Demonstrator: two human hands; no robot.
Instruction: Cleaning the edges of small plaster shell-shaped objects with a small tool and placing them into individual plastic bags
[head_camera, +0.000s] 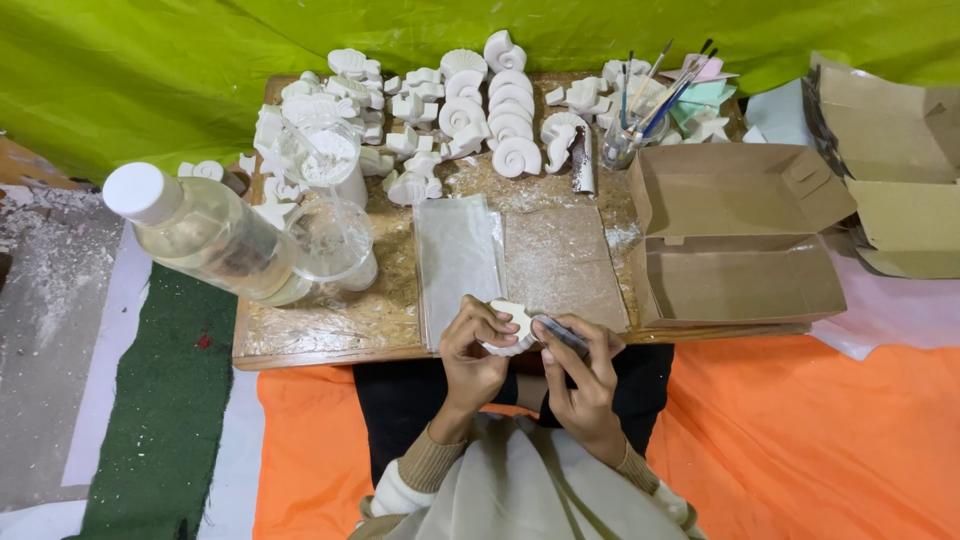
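My left hand (472, 352) grips a small white plaster shell piece (512, 318) at the near edge of the low wooden board (330, 330). My right hand (583, 378) holds a small grey flat tool (560, 334), its tip against the shell's right side. Both hands hover over my lap, just in front of two clear plastic sheets (520, 260) lying on the board.
Several white plaster shells (500, 120) crowd the board's far side. A clear bottle (205, 232) and plastic cups (330, 240) stand on the left. A jar of brushes (625, 140) is at the back right. An open cardboard box (740, 235) sits to the right, with orange cloth (800, 430) below.
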